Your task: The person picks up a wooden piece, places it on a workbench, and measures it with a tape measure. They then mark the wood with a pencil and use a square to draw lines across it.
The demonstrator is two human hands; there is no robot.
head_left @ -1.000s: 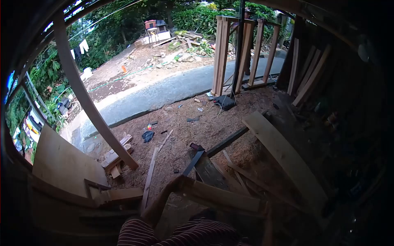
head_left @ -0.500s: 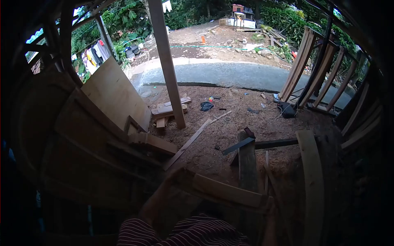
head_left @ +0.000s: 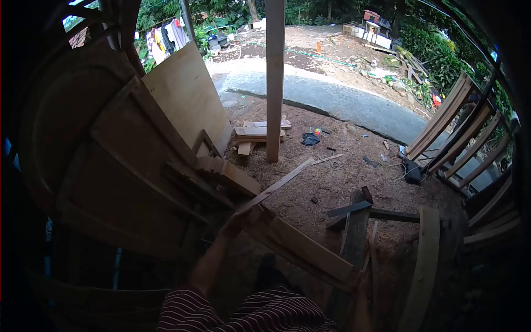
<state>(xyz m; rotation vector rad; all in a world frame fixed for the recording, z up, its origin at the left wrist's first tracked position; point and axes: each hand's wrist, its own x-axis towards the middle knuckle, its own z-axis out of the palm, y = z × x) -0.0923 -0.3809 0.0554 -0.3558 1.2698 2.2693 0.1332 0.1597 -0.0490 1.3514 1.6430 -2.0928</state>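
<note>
Board (head_left: 307, 248) has swung left since the earlier frame, its left end now overlapping the pale strip (head_left: 283, 181) in view, above the floor (head_left: 301, 193)'s near side. Left hand (head_left: 235, 222): fingers wrapped round that end; right hand (head_left: 360, 284): fingers closed, dimly seen, on the other.

Littered floor (head_left: 293, 193) in shade; yard (head_left: 301, 58) beyond sunlit.

Bright daylight from the yard (head_left: 310, 62), dim shadowy foreground, fisheye bending and near-black edges.
</note>
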